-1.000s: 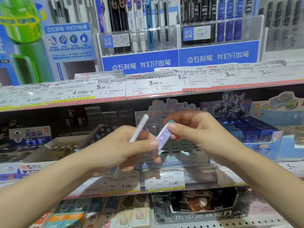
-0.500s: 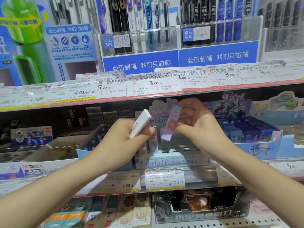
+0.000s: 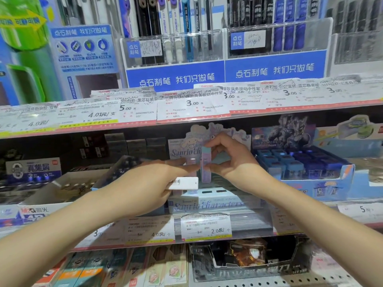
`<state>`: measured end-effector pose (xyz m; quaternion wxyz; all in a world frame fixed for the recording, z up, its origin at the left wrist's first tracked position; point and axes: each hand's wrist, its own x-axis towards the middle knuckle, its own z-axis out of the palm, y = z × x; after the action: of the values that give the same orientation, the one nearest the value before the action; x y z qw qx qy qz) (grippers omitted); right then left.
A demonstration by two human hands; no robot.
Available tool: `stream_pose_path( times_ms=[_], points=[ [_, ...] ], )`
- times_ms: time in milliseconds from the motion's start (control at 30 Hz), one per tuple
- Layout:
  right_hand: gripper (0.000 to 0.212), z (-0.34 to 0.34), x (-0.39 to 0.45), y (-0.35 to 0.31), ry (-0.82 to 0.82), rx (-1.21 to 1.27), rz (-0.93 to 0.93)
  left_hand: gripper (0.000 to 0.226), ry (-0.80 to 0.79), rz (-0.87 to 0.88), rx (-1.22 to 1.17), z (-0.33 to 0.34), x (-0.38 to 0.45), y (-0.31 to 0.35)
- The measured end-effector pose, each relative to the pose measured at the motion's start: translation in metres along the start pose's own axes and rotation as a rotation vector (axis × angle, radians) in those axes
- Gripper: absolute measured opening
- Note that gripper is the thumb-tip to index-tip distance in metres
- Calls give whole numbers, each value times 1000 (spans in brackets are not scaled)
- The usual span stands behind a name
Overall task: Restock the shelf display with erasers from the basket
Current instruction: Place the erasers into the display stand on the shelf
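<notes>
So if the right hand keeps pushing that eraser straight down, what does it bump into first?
Probably the slotted tray of the Sanrio display box. The right hand holds the pastel eraser upright just above it; depth is hard to judge.

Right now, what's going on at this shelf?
A person is restocking a pastel Sanrio display box on the middle shelf. The right hand pinches a lilac-and-teal eraser upright over the box's slots, apparently about to seat it. The left hand holds a white eraser flat, barcode up, just in front, with a fingertip reaching toward the upright one. No basket is in view.
</notes>
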<state>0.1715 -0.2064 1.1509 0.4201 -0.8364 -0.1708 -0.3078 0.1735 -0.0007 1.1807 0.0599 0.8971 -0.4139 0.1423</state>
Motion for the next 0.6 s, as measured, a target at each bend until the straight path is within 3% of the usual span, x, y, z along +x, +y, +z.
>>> stream_pose_path(
  times_ms=[167,300,400,500,600],
  points=[
    [36,1,-2,-1,-81,-72,-39,48,11,23,34,2,1,-1],
    [4,1,-2,-3,-37,-45,-38,56,-10,38,80,1,2,0],
    [20,2,0,-3,-25,-43,-36,50,-17,10,73,1,3,0],
    [19,1,1,-6,-45,4,41,45,-31,19,18,-1,2,0],
    [20,-2,-2,-10,-77,-14,64,55,6,47,-13,-7,1,2]
  ],
)
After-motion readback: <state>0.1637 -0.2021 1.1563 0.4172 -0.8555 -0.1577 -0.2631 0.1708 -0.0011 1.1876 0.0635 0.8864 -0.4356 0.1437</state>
